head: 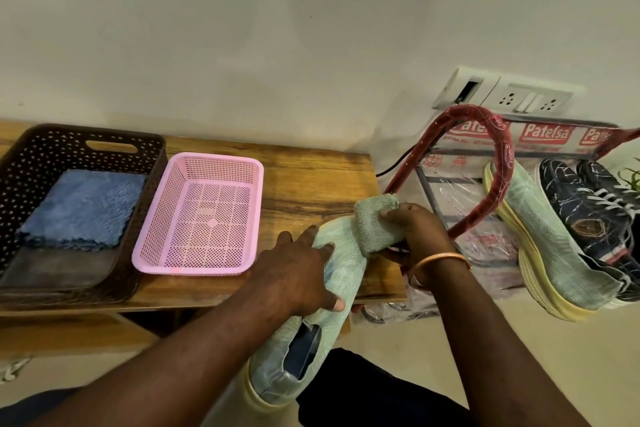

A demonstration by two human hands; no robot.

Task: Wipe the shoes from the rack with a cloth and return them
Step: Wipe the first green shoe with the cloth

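Lower centre of the frame, shoe: pale green mesh running shoe with cream sole (341, 274), toe over the table's front edge and heel toward the person. Whether it rests there cannot be told.
Left hand: the left hand (298, 274) lies over the midfoot, fingers along the upper, thumb hooked round the near side, clasping the shoe steady.
Right hand: the right hand (415, 229) bunches a folded grey-green knit cloth (377, 225) and presses it on the toe.
Step in hand: wiping the toe, by judgement.
Next move: likely calls for turning the shoe under the left hand so the cloth reaches sides and sole, then setting it back on the rack.
Rack, right of frame: red-wrapped metal shoe rack (498, 163) holding the matching green shoe (550, 246), and just beside it dark navy patterned sneakers (595, 218).
Surface: wood-grain table (311, 177). At left, a pink perforated plastic tray (199, 215) stands beside a dark brown perforated basket (86, 142) containing a blue microfibre cloth (83, 208).
Room: plain off-white wall, with a white socket plate (502, 94) above the rack.
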